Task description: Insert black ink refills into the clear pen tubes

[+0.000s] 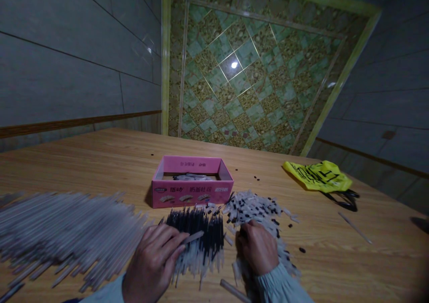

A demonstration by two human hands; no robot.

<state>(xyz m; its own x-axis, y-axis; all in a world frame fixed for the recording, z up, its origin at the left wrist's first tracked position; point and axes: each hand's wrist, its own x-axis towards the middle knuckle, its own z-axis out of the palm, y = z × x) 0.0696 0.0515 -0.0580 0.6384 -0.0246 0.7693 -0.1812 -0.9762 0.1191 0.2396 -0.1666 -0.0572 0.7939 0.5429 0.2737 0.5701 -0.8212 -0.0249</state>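
My left hand (154,260) is closed in a pinch around a clear pen barrel (194,237), whose end sticks out to the right past the fingertips. Just beyond it lies a row of ink refills (197,229), dark at the far end and pale at the near end. My right hand (257,247) is down at the near left side of a heap of small clear and black pen caps (251,206). Its fingers are curled together, and whatever they hold is hidden. A large spread of clear pen barrels (67,236) covers the table left of my left hand.
A pink open box (192,195) with pale, thin pieces inside stands behind the refills. A yellow plastic bag (318,176) with black print lies back right, a black strap-like thing (345,201) beside it. One loose stick (355,228) rests on the wooden table (321,276).
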